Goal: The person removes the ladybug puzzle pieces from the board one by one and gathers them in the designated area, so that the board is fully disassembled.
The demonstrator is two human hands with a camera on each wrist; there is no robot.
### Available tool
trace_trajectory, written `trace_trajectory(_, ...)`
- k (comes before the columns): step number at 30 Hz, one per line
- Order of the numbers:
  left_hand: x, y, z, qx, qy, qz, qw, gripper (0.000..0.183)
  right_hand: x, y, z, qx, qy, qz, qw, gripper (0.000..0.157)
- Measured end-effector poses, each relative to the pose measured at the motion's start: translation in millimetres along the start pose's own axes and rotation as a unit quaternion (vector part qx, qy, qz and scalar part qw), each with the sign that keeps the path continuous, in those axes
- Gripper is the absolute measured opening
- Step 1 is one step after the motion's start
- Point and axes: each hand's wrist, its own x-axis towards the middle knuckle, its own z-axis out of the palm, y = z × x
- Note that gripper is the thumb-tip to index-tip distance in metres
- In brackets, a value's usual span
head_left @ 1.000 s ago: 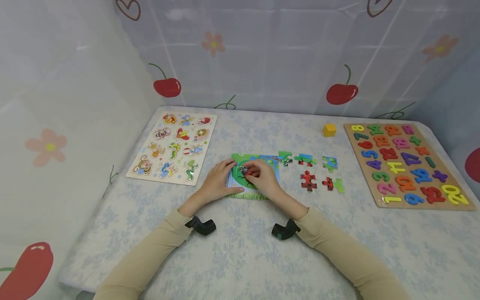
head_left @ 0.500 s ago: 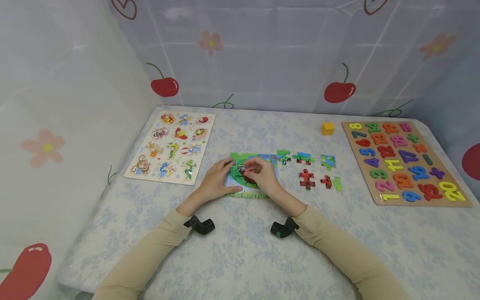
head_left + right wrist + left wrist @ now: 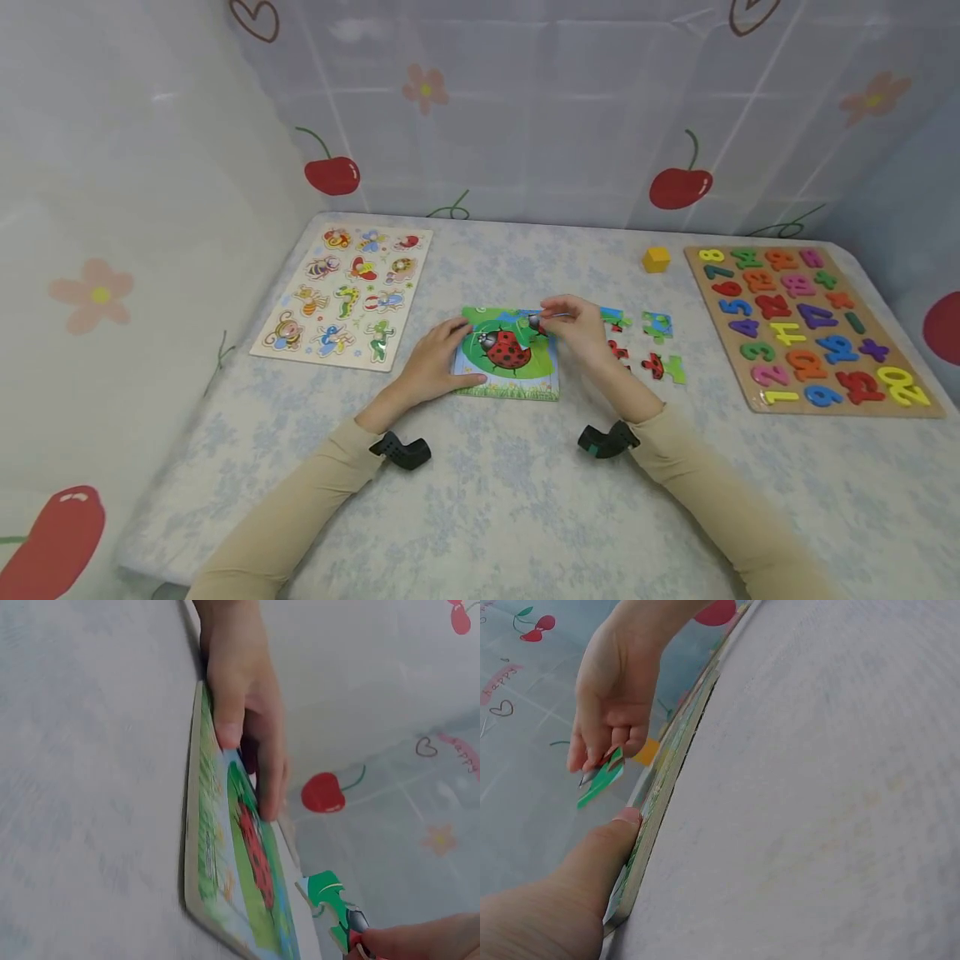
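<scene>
A ladybug jigsaw board [image 3: 510, 392] lies flat at mid-table. My left hand [image 3: 433, 362] rests at its left side, with the thumb [image 3: 607, 844] on the lower edge and the fingers spread along the upper left. Between thumb and fingertips my right hand [image 3: 588, 337] pinches a jigsaw piece [image 3: 328, 891], green with part of a ladybug's head. The piece is raised and tilted over the board's upper right corner. Right of this hand lie loose jigsaw pieces, a blue and green one [image 3: 657, 325] and a ladybug one [image 3: 665, 367] among them; the hand partly covers others.
An insect peg puzzle [image 3: 345, 296] lies at the left. On the right is a wooden number board [image 3: 810, 329] with colourful numerals. A yellow cube [image 3: 656, 260] sits near the table's back, in front of the printed curtain.
My right hand has moved right and up from over the board's middle, uncovering the ladybug picture. The green piece now shows in its fingers. The left hand has stayed in place.
</scene>
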Motion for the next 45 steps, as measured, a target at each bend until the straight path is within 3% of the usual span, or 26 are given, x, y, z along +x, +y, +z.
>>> trace_trajectory(7,2.3,2.8,-1.3,0.018,-0.026,-0.024,0.9992,0.086,-17.9,15.0,-47.7,-0.059,0.039,0.03,0.997,0.03)
trace_trajectory(12,2.2,2.7,-2.3,0.022,-0.029,-0.031,0.9988,0.087,-25.7,24.6,-57.0,-0.084,0.046,-0.006,0.995,0.027)
trace_trajectory(20,2.0,4.1,-3.2,0.011,-0.027,-0.022,0.9993,0.087,-26.1,32.4,-52.4,-0.171,0.044,-0.057,0.983,0.018)
trace_trajectory(27,2.5,3.1,-2.9,0.013,-0.031,-0.031,0.9989,0.087,-27.7,33.1,-49.9,-0.163,0.038,-0.052,0.985,0.018)
trace_trajectory(34,2.0,3.5,-3.0,0.01,-0.028,-0.029,0.9991,0.087,-40.2,24.4,-33.9,-0.136,-0.049,-0.077,0.987,0.023)
trace_trajectory(38,1.7,3.1,-2.8,0.009,-0.033,-0.033,0.9989,0.087,-46.7,29.8,-20.3,-0.145,-0.089,-0.091,0.981,0.034)
trace_trajectory(45,1.9,2.0,-1.8,0.009,-0.029,-0.029,0.9991,0.086,-56.4,32.3,-9.0,-0.187,-0.092,-0.134,0.969,0.041)
